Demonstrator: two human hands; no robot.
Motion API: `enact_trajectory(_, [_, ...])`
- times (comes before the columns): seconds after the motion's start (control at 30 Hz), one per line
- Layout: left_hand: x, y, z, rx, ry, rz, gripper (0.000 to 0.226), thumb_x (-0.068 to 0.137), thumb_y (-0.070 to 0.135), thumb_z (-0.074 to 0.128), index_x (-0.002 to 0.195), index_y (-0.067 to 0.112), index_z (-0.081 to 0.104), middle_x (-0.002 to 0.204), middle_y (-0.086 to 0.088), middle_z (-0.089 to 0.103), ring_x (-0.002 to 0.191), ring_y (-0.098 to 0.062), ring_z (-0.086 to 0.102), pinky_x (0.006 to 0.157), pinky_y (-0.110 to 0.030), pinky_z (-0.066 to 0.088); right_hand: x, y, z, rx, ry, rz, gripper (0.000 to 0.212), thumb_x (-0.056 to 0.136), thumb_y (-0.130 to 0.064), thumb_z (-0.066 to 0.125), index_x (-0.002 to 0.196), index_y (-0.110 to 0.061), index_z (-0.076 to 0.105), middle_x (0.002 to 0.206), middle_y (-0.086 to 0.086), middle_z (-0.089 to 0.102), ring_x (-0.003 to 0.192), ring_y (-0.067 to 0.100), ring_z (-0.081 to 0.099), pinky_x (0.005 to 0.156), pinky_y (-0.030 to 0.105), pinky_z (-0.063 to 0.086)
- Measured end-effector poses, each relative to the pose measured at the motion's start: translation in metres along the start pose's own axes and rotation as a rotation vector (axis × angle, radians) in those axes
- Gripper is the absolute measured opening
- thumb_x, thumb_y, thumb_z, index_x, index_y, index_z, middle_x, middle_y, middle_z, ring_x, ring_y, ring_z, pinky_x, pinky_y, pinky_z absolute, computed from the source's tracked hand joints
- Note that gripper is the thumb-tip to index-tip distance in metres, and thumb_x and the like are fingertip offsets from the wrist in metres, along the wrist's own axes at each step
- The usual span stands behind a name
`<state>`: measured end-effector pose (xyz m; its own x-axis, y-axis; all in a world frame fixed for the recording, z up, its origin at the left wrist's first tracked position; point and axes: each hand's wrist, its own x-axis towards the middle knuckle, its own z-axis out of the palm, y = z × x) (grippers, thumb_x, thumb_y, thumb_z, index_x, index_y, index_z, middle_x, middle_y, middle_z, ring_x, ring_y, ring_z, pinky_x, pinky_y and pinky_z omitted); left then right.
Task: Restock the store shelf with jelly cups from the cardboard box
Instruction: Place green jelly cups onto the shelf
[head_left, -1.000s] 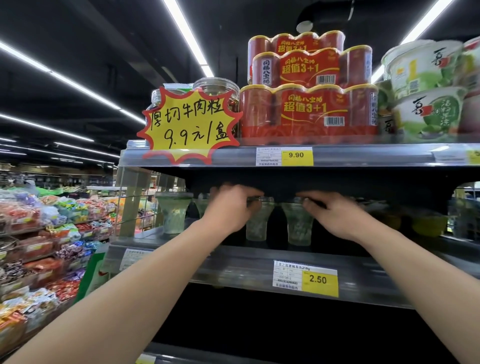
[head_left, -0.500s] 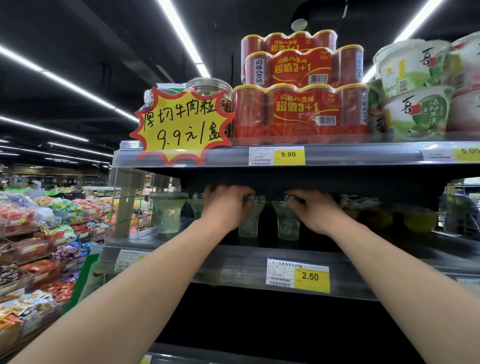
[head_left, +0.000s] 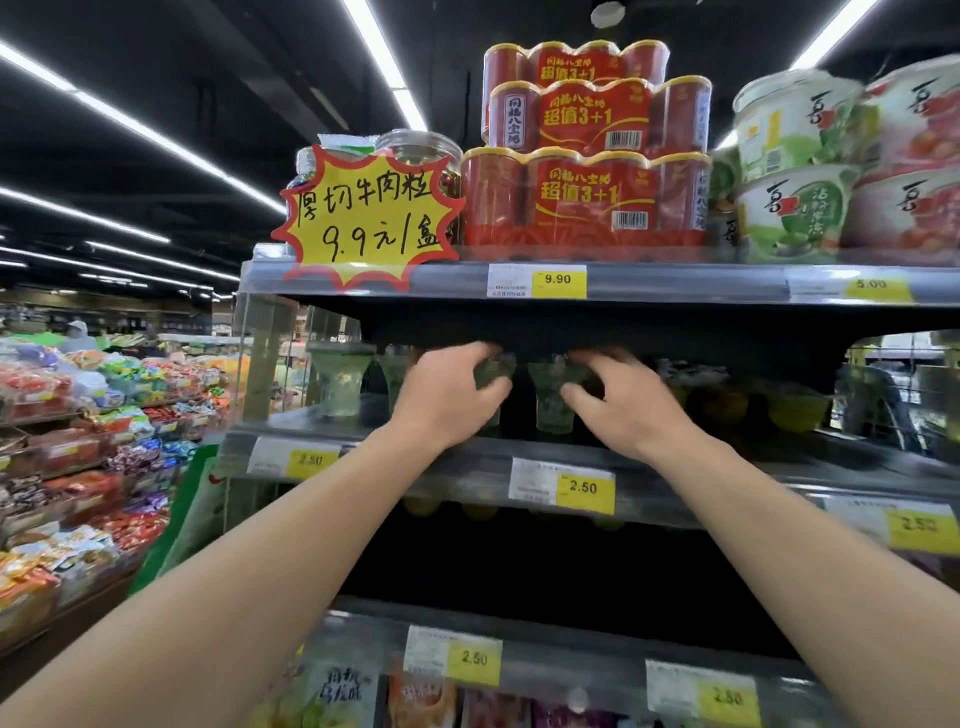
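On the middle shelf stand clear greenish jelly cups. My left hand reaches in, and its fingers and thumb curl round the top of one jelly cup. Beside it my right hand holds the rim of a second jelly cup between thumb and fingers. Both cups stand upright close together on the shelf. Two more jelly cups, one and another, stand to the left. The cardboard box is out of view.
The upper shelf hangs low just above my hands and carries red can packs and green bowls. Yellow cups sit to the right on the middle shelf. A lower shelf holds snack bags. An aisle of snacks lies to the left.
Both hands stay on the same two cups under the upper shelf. The fingers of my right hand have spread a little. The view has dropped, showing a lower shelf.
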<state>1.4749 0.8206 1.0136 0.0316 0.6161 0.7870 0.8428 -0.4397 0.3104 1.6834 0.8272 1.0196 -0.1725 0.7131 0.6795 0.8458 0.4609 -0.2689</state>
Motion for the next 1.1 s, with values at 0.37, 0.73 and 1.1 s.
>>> enact_trajectory(0.37, [-0.16, 0.044, -0.009, -0.177, -0.018, -0.098, 0.041, 0.091, 0.027, 0.067, 0.132, 0.021, 0.064, 0.13, 0.006, 0.066, 0.119, -0.004, 0.055, 0.102, -0.016, 0.036, -0.153, -0.016, 0.013, -0.062, 0.019, -0.129, 0.061, 0.089, -0.039, 0.065, 0.143, -0.016, 0.05, 0.148, 0.004, 0.044, 0.14, 0.022, 0.034, 0.115, 0.037, 0.028])
enact_trajectory(0.73, [-0.405, 0.006, 0.004, -0.258, -0.549, -0.448, 0.048, 0.096, 0.04, 0.062, 0.142, 0.035, 0.052, 0.142, 0.012, 0.055, 0.126, -0.018, 0.055, 0.099, -0.03, 0.046, -0.407, -0.034, 0.095, -0.04, -0.476, 0.13, 0.064, 0.096, -0.041, 0.057, 0.151, -0.02, 0.035, 0.158, -0.002, 0.029, 0.147, 0.017, 0.02, 0.119, 0.031, 0.019])
enact_trajectory(1.1, [-0.604, -0.014, 0.035, -0.224, -0.954, -0.698, 0.053, 0.091, 0.033, 0.067, 0.142, 0.027, 0.054, 0.138, 0.003, 0.06, 0.126, -0.019, 0.054, 0.101, -0.029, 0.041, -0.613, -0.002, 0.148, -0.02, -0.901, 0.459, 0.065, 0.091, -0.044, 0.058, 0.149, -0.02, 0.037, 0.151, 0.001, 0.036, 0.139, 0.023, 0.032, 0.115, 0.036, 0.03])
